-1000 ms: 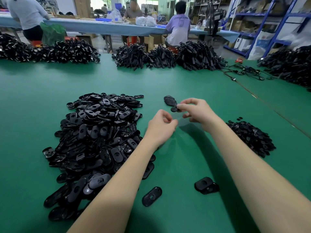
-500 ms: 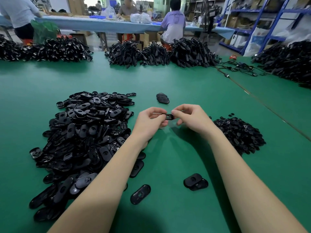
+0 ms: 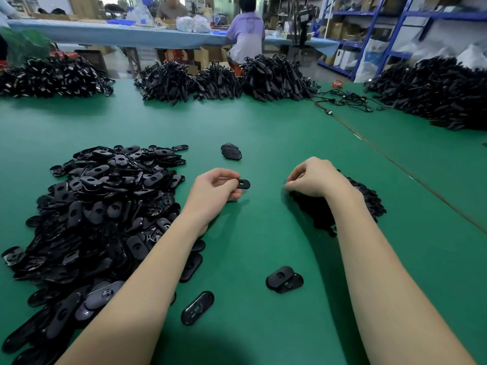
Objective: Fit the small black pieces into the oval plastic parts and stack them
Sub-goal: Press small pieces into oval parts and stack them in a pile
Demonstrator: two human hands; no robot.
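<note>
Two bare hands work over a green table (image 3: pixel 263 127) in a workshop with blue shelving (image 3: pixel 395 30) at 1 o'clock and seated people at 12; no writing is readable. The left hand (image 3: pixel 210 192) pinches an oval plastic part (image 3: pixel 243 184), beside the big oval heap (image 3: pixel 100 212) at 9 o'clock. The right hand (image 3: pixel 313 177), fingers curled, is over the small-piece pile (image 3: pixel 369 198) at 3 o'clock; whether it holds anything I cannot tell.
</note>
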